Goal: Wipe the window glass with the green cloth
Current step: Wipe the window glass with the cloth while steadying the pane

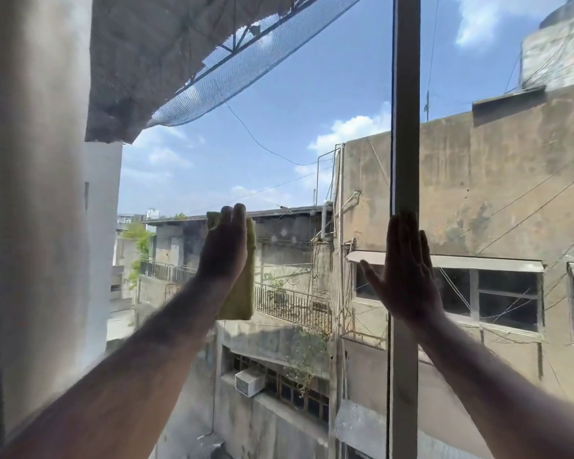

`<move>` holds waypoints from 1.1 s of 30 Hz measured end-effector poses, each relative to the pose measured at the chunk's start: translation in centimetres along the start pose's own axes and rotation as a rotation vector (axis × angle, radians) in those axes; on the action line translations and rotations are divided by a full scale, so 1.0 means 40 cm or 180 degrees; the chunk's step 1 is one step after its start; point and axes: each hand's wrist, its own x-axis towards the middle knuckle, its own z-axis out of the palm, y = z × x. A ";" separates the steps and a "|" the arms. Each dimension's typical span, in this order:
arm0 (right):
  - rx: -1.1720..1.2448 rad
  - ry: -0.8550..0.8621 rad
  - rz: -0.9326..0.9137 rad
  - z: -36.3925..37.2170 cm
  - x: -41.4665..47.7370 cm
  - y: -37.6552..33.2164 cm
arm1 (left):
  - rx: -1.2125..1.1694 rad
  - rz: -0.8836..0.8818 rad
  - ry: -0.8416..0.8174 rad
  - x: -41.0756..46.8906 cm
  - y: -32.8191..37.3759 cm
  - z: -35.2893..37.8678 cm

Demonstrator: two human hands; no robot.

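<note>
Head view: left hand (224,251) presses upright green cloth (242,293) flat on glass (279,144).

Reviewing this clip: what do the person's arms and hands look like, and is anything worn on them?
Both forearms are bare for as far as they show, with no sleeves in view. The left hand and right hand wear no gloves, and no watch, ring or bracelet shows. Backlit by the window, both look shadowed, so fine detail is hard to tell.

You look out under bright daylight at a blue sky (295,94) with scattered white clouds. A pale vertical frame post (406,127) divides your view. Beyond it stands a stained concrete building (478,180); a dark net (246,77) hangs overhead, and an air-conditioner unit (249,381) sits below.
</note>
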 end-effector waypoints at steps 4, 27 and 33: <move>-0.0294 0.0304 -0.0175 0.040 -0.003 0.013 | -0.0588 -0.0083 0.0229 -0.100 -0.057 0.114; -0.0228 0.0696 -0.0183 0.068 -0.005 0.022 | -0.0181 0.0772 0.0444 -0.187 -0.034 0.251; -0.0206 0.0687 -0.0139 0.066 -0.007 0.016 | -0.0367 -0.0605 0.0784 0.017 -0.035 0.183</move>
